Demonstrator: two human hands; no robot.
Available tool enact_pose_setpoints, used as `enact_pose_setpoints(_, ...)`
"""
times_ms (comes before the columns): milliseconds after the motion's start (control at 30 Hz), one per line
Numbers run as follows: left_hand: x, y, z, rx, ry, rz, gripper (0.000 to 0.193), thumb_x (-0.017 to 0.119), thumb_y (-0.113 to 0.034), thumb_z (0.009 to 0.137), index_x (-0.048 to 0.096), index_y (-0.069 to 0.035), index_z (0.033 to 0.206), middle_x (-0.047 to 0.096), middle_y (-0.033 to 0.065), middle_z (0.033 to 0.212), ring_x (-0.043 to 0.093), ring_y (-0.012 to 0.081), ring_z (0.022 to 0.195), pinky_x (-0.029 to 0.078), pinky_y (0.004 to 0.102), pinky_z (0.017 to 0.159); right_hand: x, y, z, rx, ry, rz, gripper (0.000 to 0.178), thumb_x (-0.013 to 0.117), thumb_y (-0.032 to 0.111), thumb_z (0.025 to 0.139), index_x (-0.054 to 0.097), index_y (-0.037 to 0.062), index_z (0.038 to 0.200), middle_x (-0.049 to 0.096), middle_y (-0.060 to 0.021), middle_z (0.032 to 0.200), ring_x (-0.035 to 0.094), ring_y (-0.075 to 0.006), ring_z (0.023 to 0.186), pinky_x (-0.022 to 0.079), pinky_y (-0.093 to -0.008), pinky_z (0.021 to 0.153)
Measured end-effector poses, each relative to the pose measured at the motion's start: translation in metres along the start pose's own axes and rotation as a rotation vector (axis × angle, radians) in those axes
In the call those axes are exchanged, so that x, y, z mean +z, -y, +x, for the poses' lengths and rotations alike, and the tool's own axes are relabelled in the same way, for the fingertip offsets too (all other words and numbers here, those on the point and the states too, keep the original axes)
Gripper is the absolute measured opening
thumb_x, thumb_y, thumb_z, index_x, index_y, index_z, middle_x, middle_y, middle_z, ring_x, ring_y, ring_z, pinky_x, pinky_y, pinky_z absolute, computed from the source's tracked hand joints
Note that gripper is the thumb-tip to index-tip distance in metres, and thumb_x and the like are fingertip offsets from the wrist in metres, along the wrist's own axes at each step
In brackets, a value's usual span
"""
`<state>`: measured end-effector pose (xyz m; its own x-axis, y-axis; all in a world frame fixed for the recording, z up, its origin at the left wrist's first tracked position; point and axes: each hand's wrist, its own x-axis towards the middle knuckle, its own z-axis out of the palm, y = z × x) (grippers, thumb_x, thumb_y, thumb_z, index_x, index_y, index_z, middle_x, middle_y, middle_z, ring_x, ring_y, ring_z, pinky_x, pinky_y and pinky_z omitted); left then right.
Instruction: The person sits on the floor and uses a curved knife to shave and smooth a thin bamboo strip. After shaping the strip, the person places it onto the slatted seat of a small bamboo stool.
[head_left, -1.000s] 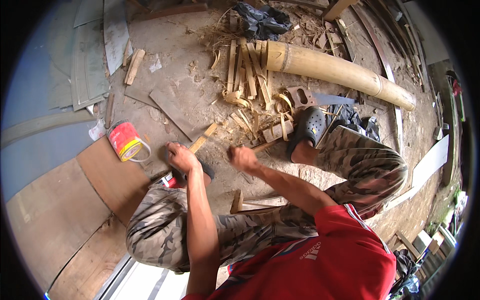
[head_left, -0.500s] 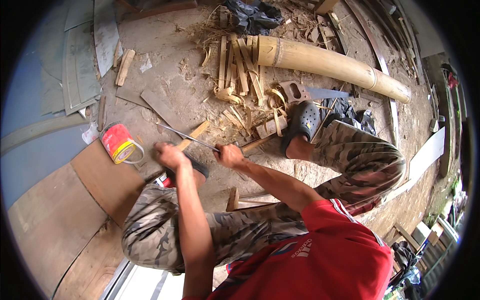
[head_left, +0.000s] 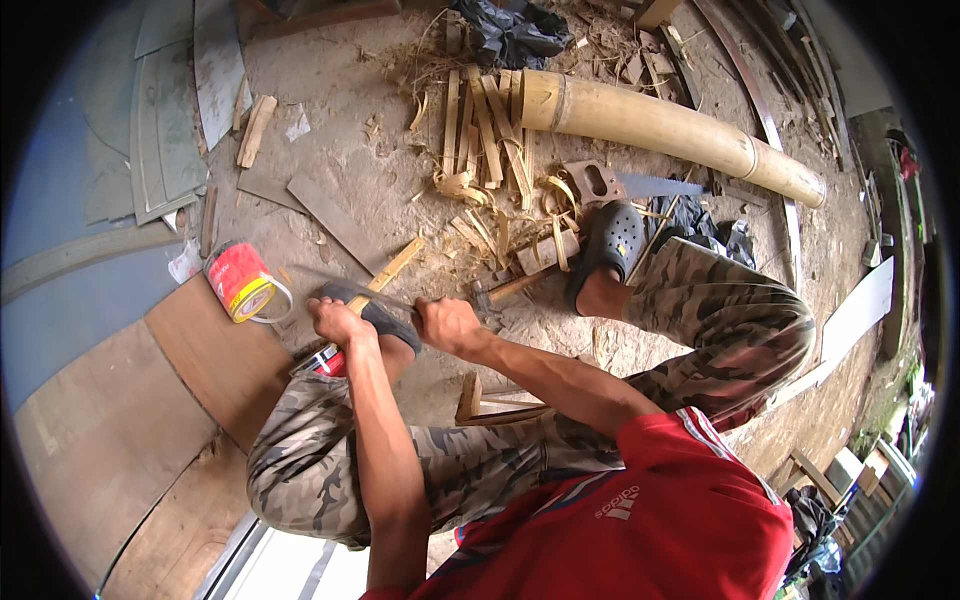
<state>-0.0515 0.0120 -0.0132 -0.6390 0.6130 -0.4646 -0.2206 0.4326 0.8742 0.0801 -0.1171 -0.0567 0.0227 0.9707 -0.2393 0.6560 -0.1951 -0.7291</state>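
My left hand (head_left: 338, 320) is closed around the lower end of a split bamboo strip (head_left: 400, 264), which slants up to the right above the dark clog (head_left: 372, 318) on my left foot. In my right hand (head_left: 450, 325), closed on its near end, is a long thin knife (head_left: 375, 291) that crosses the strip. Motion smears the blade, and its handle is hidden in my fist. Right of that hand a hammer (head_left: 515, 285) with a wooden handle lies on the ground, beside a short wood block (head_left: 548, 254) near my other clog (head_left: 614, 240).
A thick bamboo pole (head_left: 670, 130) lies across the far ground, with several split strips (head_left: 490, 130) at its left end. A handsaw (head_left: 595, 184) and curled shavings (head_left: 465, 190) lie closer. At left stand a red can (head_left: 237, 270) and wooden boards (head_left: 215, 345).
The knife has turned flatter and now blurs across the strip. My right hand has shifted slightly left and down. My left hand, blurred before, now shows sharply on the strip.
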Motion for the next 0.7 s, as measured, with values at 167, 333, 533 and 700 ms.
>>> enact_pose_setpoints(167,0.002,0.003,-0.006,0.058,0.018,0.005,0.027,0.046,-0.027,0.096,0.044,-0.004,0.082,0.041,0.0021,0.086,0.040,0.0177,0.079,0.038,0.0333,0.078,0.012,-0.030,0.001,0.083,-0.090,0.007,0.025,0.052,0.026,0.095,0.061,0.0031,0.090,0.062,-0.0198,0.059,0.064,-0.0362,0.052,0.050,-0.0456,0.042)
enact_pose_setpoints(333,0.004,0.000,-0.006,0.078,0.007,0.000,0.027,0.045,-0.025,0.096,0.037,-0.008,0.077,0.035,-0.0008,0.079,0.035,0.0154,0.070,0.033,0.0313,0.067,-0.007,0.008,-0.001,0.073,0.081,-0.022,0.022,0.049,0.024,0.093,0.062,0.0062,0.095,0.066,-0.0244,0.070,0.068,-0.0374,0.062,0.053,-0.0476,0.050)
enact_pose_setpoints(533,0.002,0.005,-0.009,0.053,0.060,0.003,0.022,0.044,-0.020,0.096,0.044,-0.003,0.084,0.043,0.0028,0.089,0.041,0.0179,0.080,0.038,0.0314,0.077,-0.009,-0.003,0.002,0.243,0.083,0.094,0.023,0.049,0.025,0.095,0.063,0.0067,0.090,0.065,-0.0221,0.064,0.068,-0.0356,0.060,0.055,-0.0457,0.050)
enact_pose_setpoints(700,0.015,0.006,-0.020,0.148,0.101,-0.005,0.025,0.047,-0.023,0.096,0.049,0.001,0.091,0.047,0.0046,0.094,0.044,0.0187,0.085,0.040,0.0329,0.082,0.008,-0.034,0.016,0.417,0.311,0.006,0.026,0.048,0.025,0.094,0.064,0.0058,0.100,0.070,-0.0216,0.080,0.070,-0.0370,0.070,0.056,-0.0472,0.059)
